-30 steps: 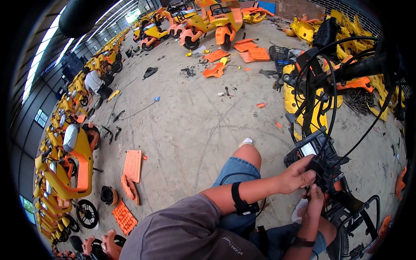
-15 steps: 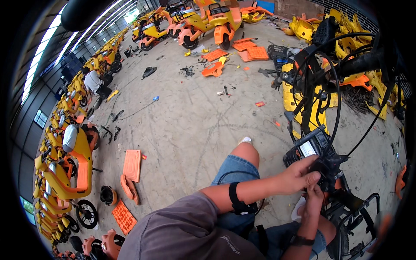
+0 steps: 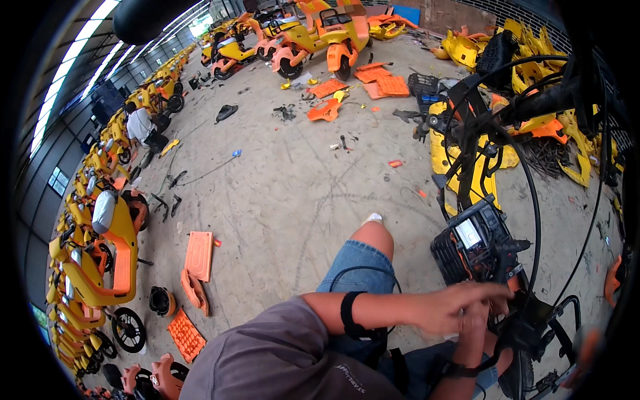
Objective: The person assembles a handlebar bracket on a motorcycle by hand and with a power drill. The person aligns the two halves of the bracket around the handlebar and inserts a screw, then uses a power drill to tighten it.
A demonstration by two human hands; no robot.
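The grey concrete floor [image 3: 267, 193] (marked with faint, curving streaks [image 3: 347, 195]) bears a flat orange panel [image 3: 199, 256] just beside a curved orange piece [image 3: 194, 292], a patterned orange panel [image 3: 186, 335] nearby, and yellow panelling [image 3: 441, 152] farther right.

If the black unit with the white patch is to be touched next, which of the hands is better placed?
Probably the left hand: it appears nearer the black unit and partly covers the right hand.

Scuffed grey floor [image 3: 267, 173], dark brick wall [image 3: 527, 19], small side window [image 3: 58, 181]
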